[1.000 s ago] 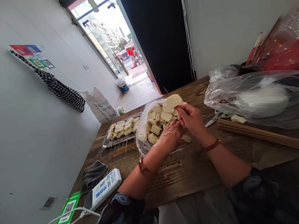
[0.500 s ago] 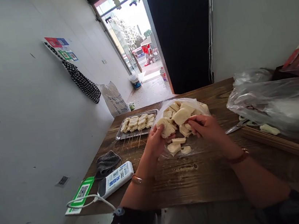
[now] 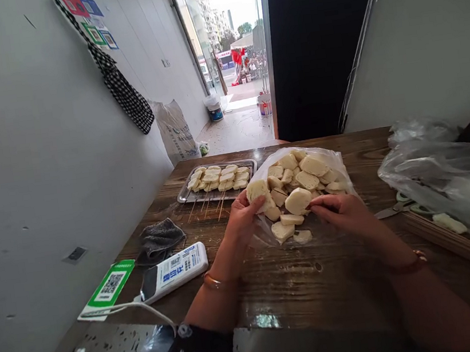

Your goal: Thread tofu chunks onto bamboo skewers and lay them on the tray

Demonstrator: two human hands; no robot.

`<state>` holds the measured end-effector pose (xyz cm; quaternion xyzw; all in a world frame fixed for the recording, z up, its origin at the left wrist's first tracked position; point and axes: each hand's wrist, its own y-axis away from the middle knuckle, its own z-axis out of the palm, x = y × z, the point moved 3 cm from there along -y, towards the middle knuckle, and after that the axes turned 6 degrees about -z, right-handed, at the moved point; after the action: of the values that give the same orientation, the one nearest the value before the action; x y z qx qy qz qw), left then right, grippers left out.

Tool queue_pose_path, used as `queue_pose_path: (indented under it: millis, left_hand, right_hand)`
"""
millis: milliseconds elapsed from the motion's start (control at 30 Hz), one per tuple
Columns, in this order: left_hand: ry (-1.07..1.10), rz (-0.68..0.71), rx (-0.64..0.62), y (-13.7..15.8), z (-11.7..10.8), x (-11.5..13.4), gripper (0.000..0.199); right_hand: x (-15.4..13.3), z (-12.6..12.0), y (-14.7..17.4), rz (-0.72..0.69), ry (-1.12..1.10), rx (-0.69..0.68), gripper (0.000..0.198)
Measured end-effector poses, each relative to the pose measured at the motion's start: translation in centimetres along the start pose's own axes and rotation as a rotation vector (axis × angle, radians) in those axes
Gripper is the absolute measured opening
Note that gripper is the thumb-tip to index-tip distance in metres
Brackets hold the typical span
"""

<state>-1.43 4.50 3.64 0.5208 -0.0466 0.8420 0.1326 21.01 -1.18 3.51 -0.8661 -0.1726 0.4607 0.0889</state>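
Observation:
My left hand (image 3: pixel 240 220) is closed on pale steamed bun slices (image 3: pixel 258 190), thumb across their front; whether two or more are in it I cannot tell. My right hand (image 3: pixel 343 211) pinches the right edge of another bun slice (image 3: pixel 297 200) between thumb and fingertips. That slice is just in front of the heap of loose slices (image 3: pixel 314 165) in a clear plastic bag (image 3: pixel 349 181). A few slices (image 3: pixel 283 231) lie at the bag's near edge. Left of the bag, a metal tray (image 3: pixel 182 199) bears slices threaded on thin wooden skewers (image 3: pixel 221 204), whose ends stick out towards me.
At the right lie scissors (image 3: pixel 391 211), a bundle of wooden sticks (image 3: pixel 455 242) and a large plastic bag (image 3: pixel 437 166). On the left are a grey cloth (image 3: pixel 161 240), a white payment device (image 3: pixel 178 271) with a cable, and a green QR card (image 3: pixel 111 284).
The right hand's slice has moved down and slightly right, apart from the left hand's slices. The left hand still holds its slices. The view has shifted and levelled.

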Motion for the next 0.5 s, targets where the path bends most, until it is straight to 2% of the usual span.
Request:
queue_pose_path:
  millis: [133, 333, 400, 500]
  left_hand:
    - [0.039, -0.027, -0.010, 0.44, -0.30, 0.36, 0.047]
    - [0.040, -0.050, -0.033, 0.66, -0.20, 0.57, 0.070]
    - [0.046, -0.047, -0.018, 0.53, -0.32, 0.50, 0.066]
    - [0.068, -0.046, -0.010, 0.40, -0.53, 0.52, 0.050]
  right_hand:
    - [-0.16, 0.11, 0.15, -0.027, 0.064, -0.008, 0.031]
    - [-0.40, 0.05, 0.23, -0.030, 0.065, 0.018, 0.026]
    - [-0.37, 0.01, 0.21, -0.015, 0.061, 0.027, 0.026]
    - [-0.48, 0.12, 0.16, -0.019, 0.055, 0.020, 0.026]
